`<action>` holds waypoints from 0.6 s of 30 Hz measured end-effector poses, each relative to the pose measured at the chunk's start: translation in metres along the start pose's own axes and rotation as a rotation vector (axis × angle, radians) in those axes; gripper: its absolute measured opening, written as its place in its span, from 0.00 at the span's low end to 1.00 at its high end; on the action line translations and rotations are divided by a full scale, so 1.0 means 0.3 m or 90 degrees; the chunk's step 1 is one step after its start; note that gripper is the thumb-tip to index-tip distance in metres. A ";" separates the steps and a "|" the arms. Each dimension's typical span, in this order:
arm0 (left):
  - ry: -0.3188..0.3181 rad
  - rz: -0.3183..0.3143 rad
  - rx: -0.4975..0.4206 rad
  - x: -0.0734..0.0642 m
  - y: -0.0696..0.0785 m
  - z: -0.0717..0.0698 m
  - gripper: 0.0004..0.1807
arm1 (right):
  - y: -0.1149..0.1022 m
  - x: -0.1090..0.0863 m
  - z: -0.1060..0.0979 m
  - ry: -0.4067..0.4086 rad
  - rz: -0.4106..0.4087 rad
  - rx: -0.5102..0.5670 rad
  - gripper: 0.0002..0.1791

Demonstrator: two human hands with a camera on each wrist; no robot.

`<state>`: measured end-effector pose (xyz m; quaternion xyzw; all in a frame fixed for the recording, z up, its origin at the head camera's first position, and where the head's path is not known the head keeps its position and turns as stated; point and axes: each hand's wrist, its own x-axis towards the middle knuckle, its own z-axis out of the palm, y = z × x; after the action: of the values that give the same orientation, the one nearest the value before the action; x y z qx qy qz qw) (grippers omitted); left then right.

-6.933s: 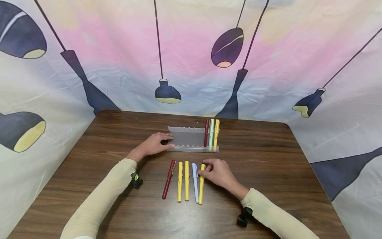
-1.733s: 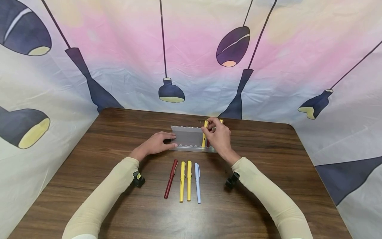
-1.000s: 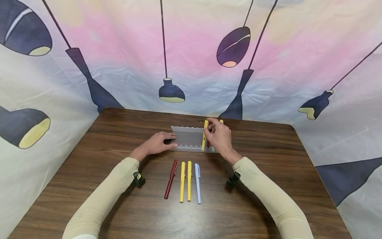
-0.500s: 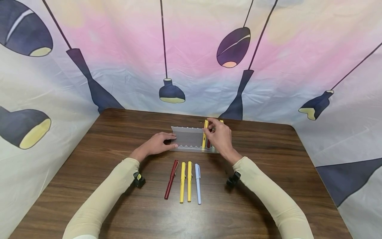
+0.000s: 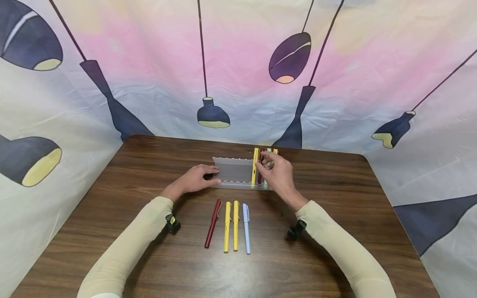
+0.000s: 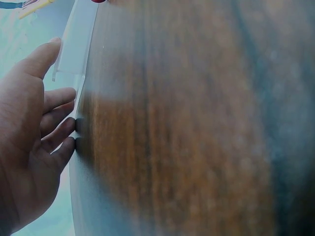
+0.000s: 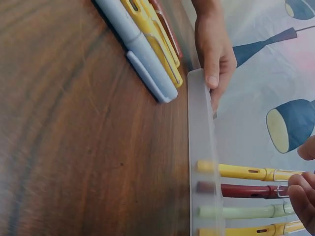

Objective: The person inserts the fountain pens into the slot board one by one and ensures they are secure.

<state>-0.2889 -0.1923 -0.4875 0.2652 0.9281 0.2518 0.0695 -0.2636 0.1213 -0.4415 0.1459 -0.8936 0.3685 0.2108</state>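
In the head view, a clear pen rack (image 5: pixel 234 170) with scalloped edges stands near the back of the table. My left hand (image 5: pixel 194 178) holds its left end between thumb and fingers. In its right part stand a yellow fountain pen (image 5: pixel 255 167), a dark red pen (image 7: pixel 251 191), a light green pen (image 7: pixel 246 212) and another yellow pen (image 7: pixel 256 230). Just right of the first yellow pen is my right hand (image 5: pixel 279 171), thumb and fingers apart and bent. In front of the rack lie a dark red pen (image 5: pixel 213 224), two yellow pens (image 5: pixel 227 227) and a light blue pen (image 5: pixel 246 228).
The wooden table (image 5: pixel 335 198) reaches to a cloth backdrop (image 5: pixel 160 82) printed with lamps. A black wrist camera (image 5: pixel 172 224) is on the left sleeve and another camera (image 5: pixel 297 229) on the right one.
The right hand has carried a yellow pen from the table into the rack, left of the dark red one. It has now let go and drawn slightly right. The left hand stays at the rack.
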 end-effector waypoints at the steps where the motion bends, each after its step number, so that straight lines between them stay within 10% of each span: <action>1: 0.001 0.000 -0.002 -0.001 0.001 -0.001 0.34 | -0.001 -0.005 -0.005 -0.002 0.001 0.007 0.19; 18: 0.004 0.000 -0.010 0.000 0.005 -0.002 0.34 | 0.010 -0.112 -0.057 -0.142 -0.013 0.089 0.22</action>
<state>-0.2884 -0.1916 -0.4861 0.2636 0.9265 0.2597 0.0684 -0.2310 0.1392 -0.4485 0.2093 -0.8822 0.4089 0.1031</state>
